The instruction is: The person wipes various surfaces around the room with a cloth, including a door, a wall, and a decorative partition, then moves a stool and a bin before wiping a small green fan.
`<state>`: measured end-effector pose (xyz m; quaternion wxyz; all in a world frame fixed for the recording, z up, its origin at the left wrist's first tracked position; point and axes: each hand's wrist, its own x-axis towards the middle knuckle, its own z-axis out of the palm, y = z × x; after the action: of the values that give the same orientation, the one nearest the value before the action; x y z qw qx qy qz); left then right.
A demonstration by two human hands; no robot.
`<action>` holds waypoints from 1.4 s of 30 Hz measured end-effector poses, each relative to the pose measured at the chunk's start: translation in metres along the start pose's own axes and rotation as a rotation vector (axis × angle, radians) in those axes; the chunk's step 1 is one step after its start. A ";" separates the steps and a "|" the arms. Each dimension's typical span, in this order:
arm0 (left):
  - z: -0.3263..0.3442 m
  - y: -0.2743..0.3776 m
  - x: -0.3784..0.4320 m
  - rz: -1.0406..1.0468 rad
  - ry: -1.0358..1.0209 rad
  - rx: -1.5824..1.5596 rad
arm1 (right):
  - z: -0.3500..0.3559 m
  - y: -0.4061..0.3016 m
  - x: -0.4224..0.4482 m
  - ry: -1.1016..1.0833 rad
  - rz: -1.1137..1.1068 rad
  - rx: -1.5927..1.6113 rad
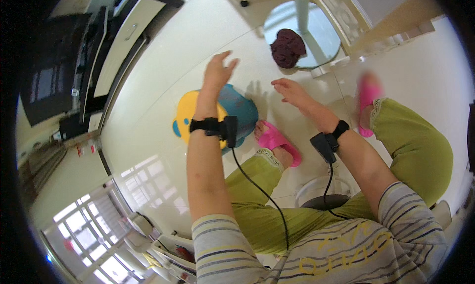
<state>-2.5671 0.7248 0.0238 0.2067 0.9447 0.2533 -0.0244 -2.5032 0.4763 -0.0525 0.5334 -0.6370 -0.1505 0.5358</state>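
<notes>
My left hand [218, 73] is raised above the tiled floor with its thumb apart from the fingers and nothing in it. Lower and to the right, my right hand [291, 92] is also bare, its fingers loosely bent. Beyond the right hand, a crumpled dark maroon cloth [287, 49] lies on a round pale-blue base [320, 48], near its left edge. Neither hand touches the cloth. Beneath my left forearm sits a blue and yellow plastic stool [237, 109], partly covered by the arm. Each wrist wears a black strap with a small cabled device.
A pale post [301, 9] rises from the round base. Pink slippers [276, 139] are on my feet, on glossy floor tiles [156, 109]. At left stands a black and cream cabinet [122, 42]. A dark round seat [323, 201] shows between my legs. Cables hang from both wrists.
</notes>
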 end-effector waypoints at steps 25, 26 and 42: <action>-0.057 -0.129 -0.290 -0.793 -0.610 -0.845 | 0.176 0.004 0.013 -0.096 -0.189 -0.232; -0.057 -0.121 -0.282 -0.778 -0.616 -0.833 | 0.170 0.017 0.021 -0.043 -0.279 -0.234; -0.052 -0.117 -0.294 -0.771 -0.408 -0.801 | 0.209 0.018 0.017 0.070 -0.239 -0.375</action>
<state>-2.8833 0.7003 0.0714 0.5680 0.6092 0.5229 -0.1813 -2.6798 0.5910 -0.0463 0.4701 -0.7211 -0.3033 0.4087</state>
